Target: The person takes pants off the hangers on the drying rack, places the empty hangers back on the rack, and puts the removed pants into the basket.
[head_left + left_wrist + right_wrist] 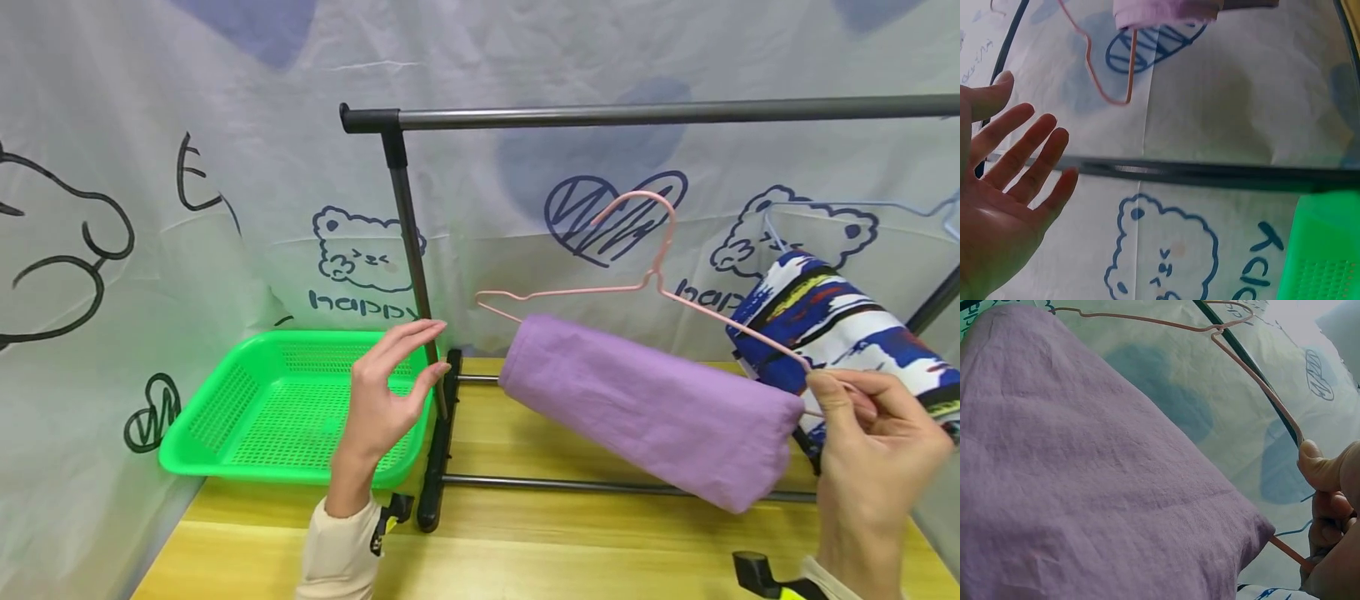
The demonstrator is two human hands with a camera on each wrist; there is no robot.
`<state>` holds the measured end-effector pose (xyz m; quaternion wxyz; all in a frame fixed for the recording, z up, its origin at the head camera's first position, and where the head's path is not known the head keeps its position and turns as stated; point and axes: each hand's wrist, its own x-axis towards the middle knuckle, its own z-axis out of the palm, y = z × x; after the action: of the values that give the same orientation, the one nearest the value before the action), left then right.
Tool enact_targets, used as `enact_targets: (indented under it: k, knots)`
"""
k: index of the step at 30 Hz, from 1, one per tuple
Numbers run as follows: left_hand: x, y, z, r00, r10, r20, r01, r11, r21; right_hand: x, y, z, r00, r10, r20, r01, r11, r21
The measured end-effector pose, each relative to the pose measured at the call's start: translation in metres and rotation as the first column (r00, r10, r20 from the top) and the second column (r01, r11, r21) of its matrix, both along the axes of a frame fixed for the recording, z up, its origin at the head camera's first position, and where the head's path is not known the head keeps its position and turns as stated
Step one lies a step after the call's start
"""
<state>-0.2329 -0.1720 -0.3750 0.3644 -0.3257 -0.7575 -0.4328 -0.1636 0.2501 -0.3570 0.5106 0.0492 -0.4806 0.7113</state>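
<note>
A pink clothes hanger (pixel 600 290) tilts in the air, its hook upward and its right end lower. My right hand (pixel 881 446) pinches that right end between thumb and fingers. Over the hanger's lower bar drapes a folded purple cloth (pixel 652 400), hanging in front of the rack. In the right wrist view the cloth (pixel 1085 462) fills much of the picture, and the thumb (pixel 1319 465) presses on the pink wire. My left hand (pixel 382 400) is raised left of the cloth, fingers extended and thumb apart. It holds nothing, as the left wrist view of the hand (pixel 1010 194) also shows.
A black metal rack stands on the wooden table (pixel 480 550), its top rail (pixel 600 114) running across the back. Left of it sits a green plastic basket (pixel 292 477). A blue hanger (pixel 862 203) carries a multicoloured patterned cloth (pixel 862 333) at right. A printed curtain hangs behind.
</note>
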Motion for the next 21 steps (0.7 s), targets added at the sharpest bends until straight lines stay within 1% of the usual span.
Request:
enact_targets:
  k: [3,6,10,13,17,21]
  knots:
    - [0.002,0.008,-0.003,1.000,-0.026,0.015,0.026,0.999,-0.028,0.002,0.001,0.000,0.997,-0.035,0.065,0.033,0.999,0.032]
    - [0.004,0.016,-0.005,0.998,-0.056,0.037,0.057,0.997,-0.045,0.002,0.002,0.000,0.996,-0.025,0.083,0.022,0.999,0.035]
    - [0.006,0.023,-0.009,0.996,-0.076,0.056,0.079,0.995,-0.058,0.001,0.003,-0.001,0.998,0.014,0.064,-0.016,0.999,0.033]
    - [0.006,0.026,-0.011,0.995,-0.078,0.060,0.082,0.994,-0.068,0.001,0.003,-0.001,0.996,0.021,0.091,-0.024,0.999,0.039]
    - [0.006,0.029,-0.013,0.995,-0.077,0.069,0.082,0.994,-0.072,0.001,0.004,-0.001,0.994,0.062,0.087,-0.064,0.997,0.030]
    - [0.007,0.032,-0.014,0.989,-0.096,0.113,0.107,0.989,-0.098,0.003,0.003,-0.001,0.989,0.072,0.127,-0.079,0.995,0.054]
